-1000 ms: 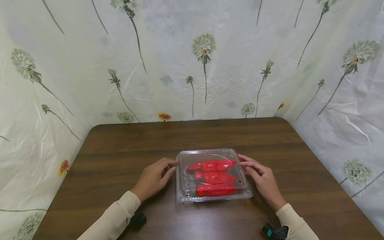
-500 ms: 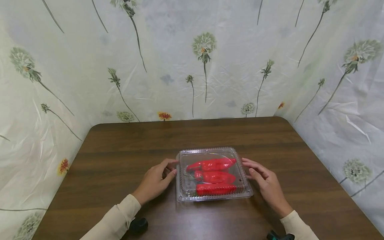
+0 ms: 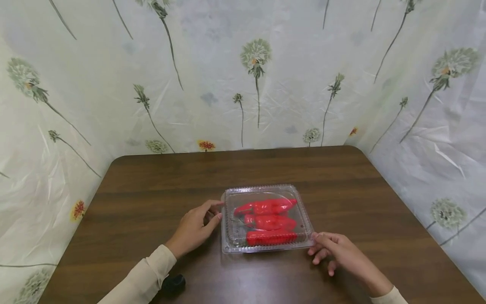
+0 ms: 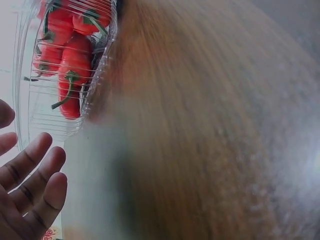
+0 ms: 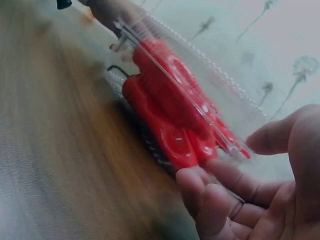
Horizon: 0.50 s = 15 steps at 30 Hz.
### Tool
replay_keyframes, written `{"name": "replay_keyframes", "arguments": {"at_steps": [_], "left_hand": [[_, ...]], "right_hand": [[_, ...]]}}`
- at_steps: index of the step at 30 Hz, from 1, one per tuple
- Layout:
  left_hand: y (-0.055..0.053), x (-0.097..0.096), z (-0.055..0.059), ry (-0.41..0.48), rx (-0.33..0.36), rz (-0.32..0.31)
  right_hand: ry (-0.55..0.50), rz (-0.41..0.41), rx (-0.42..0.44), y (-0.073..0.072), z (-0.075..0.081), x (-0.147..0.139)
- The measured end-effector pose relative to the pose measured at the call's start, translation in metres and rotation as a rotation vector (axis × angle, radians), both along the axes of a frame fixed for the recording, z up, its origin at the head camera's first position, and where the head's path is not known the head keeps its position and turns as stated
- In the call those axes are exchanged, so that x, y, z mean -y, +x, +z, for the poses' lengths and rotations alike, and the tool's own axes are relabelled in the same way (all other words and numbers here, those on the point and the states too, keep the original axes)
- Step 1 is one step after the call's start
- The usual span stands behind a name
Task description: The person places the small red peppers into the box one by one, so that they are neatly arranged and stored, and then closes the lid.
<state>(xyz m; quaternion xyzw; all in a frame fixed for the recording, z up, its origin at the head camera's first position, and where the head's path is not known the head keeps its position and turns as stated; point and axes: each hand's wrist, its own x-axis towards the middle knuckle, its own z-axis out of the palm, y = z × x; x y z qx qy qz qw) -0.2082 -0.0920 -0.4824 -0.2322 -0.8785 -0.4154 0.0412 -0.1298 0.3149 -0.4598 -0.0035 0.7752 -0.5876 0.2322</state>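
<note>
A clear plastic clamshell box lies on the table with its lid down. Several red peppers show through the lid; green stems are visible in the left wrist view. My left hand is at the box's left side, fingers relaxed and fingertips at the edge. At the near right corner, my right hand pinches the rim, thumb above and curled fingers below. The right wrist view has the thumb by the lid edge and the other fingers under it, close to the peppers.
The brown wooden table extends around the box. A dandelion-patterned sheet hangs behind and at both sides. Near the left sleeve is a small black object at the wrist.
My right hand has moved from the box's right side toward me, to the near right corner, and now pinches the rim there. My left hand and the box have hardly moved.
</note>
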Motion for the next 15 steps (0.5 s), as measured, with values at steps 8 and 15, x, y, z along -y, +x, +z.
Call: {"name": "replay_keyframes", "arguments": {"at_steps": [8,15], "left_hand": [[0.007,-0.002,0.006,0.015,0.014,0.034],[0.036,0.001,0.015,0.069,0.200,0.119]], "right_hand": [[0.015,0.001,-0.053,0.005,-0.004,0.006],[0.018,-0.005,-0.076,0.007,-0.005,0.008]]}}
